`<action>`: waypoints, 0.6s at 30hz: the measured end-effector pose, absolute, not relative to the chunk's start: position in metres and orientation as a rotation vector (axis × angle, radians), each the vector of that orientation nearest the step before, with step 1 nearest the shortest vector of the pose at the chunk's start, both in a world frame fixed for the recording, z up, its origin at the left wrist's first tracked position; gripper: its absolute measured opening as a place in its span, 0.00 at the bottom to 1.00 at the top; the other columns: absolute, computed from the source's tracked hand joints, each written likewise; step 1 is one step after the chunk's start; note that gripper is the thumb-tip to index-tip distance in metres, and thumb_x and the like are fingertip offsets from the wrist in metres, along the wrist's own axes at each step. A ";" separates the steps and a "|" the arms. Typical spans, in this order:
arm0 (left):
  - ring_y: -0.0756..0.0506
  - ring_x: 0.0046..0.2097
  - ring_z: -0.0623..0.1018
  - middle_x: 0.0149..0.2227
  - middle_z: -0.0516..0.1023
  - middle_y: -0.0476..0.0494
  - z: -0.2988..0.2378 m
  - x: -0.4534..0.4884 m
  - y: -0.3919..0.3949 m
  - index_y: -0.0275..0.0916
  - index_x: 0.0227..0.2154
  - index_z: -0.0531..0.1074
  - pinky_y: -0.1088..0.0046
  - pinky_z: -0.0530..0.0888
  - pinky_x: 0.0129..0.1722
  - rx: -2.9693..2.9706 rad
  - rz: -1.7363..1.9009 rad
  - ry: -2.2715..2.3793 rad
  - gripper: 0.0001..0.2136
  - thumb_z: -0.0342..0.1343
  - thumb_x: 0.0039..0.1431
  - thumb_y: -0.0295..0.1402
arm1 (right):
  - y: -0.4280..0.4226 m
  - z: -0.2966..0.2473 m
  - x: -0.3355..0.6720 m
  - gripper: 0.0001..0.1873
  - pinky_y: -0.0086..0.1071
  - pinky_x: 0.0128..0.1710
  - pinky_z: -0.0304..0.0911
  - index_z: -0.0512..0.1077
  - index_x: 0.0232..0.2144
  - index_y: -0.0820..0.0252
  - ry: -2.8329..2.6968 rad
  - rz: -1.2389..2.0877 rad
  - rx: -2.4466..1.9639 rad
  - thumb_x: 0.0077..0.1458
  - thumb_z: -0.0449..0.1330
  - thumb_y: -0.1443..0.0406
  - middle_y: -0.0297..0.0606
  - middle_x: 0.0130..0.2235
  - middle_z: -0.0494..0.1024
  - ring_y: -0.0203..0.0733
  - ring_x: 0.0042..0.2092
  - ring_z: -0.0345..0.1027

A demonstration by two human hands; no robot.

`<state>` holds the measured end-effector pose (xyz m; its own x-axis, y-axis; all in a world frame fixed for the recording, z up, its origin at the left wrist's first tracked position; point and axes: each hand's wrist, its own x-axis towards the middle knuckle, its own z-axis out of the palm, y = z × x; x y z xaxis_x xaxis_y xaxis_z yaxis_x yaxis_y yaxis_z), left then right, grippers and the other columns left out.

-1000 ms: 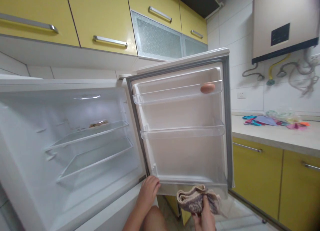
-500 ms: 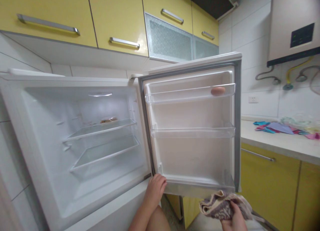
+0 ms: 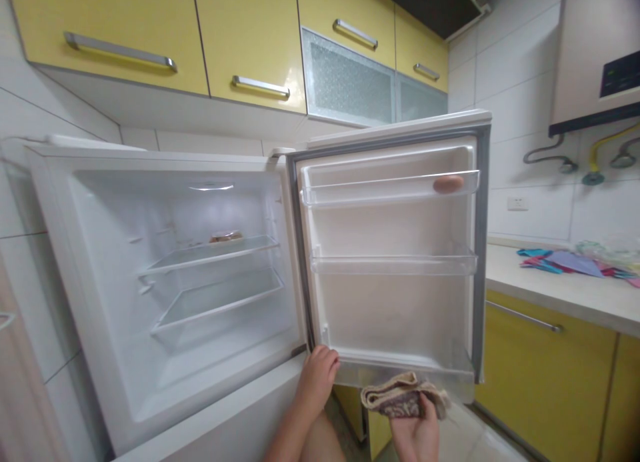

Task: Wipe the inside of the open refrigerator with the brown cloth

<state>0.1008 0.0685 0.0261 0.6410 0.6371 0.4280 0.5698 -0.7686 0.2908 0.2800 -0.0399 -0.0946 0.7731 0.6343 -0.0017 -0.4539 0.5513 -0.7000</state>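
Note:
A white refrigerator stands with its door (image 3: 390, 315) swung open to the right. My left hand (image 3: 320, 377) is closed on the left end of the bottom door shelf (image 3: 400, 372), near the hinge side. Folded in my right hand (image 3: 415, 430) is a brown patterned cloth (image 3: 397, 397), held just in front of that shelf's lower edge, thumb on top. Whether the cloth touches the shelf I cannot tell. An egg-like brown object (image 3: 448, 183) sits in the top door shelf (image 3: 370, 194).
Inside the fridge compartment are two glass shelves (image 3: 220, 299), the upper bearing a small brown item (image 3: 226, 237). Yellow cabinets (image 3: 250, 35) hang above. To the right, a counter (image 3: 505, 262) carries colourful cloths (image 3: 570, 262); a water heater (image 3: 585, 55) is on the wall.
My right hand has moved left along the bottom door shelf with the cloth. My left hand stays at the shelf's left end. The view has shifted slightly left.

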 end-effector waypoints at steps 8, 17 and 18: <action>0.43 0.51 0.73 0.44 0.79 0.44 0.029 0.102 0.069 0.42 0.39 0.74 0.63 0.68 0.53 2.713 0.728 0.998 0.13 0.42 0.68 0.30 | 0.041 -0.073 0.154 0.17 0.38 0.51 0.73 0.76 0.31 0.52 -0.289 1.044 -0.436 0.47 0.65 0.47 0.32 0.36 0.84 0.41 0.43 0.78; 0.43 0.52 0.75 0.44 0.80 0.46 0.043 0.098 0.062 0.45 0.39 0.74 0.64 0.66 0.50 2.735 0.589 1.112 0.12 0.45 0.66 0.29 | 0.008 -0.089 0.188 0.15 0.38 0.45 0.75 0.80 0.32 0.53 0.022 1.162 -0.307 0.37 0.75 0.59 0.31 0.37 0.85 0.43 0.40 0.80; 0.43 0.52 0.75 0.44 0.80 0.47 0.043 0.099 0.061 0.45 0.39 0.74 0.65 0.67 0.50 2.737 0.580 1.120 0.11 0.46 0.66 0.29 | 0.000 -0.095 0.208 0.15 0.38 0.44 0.75 0.80 0.30 0.53 0.052 1.134 -0.338 0.34 0.75 0.61 0.30 0.35 0.85 0.43 0.39 0.80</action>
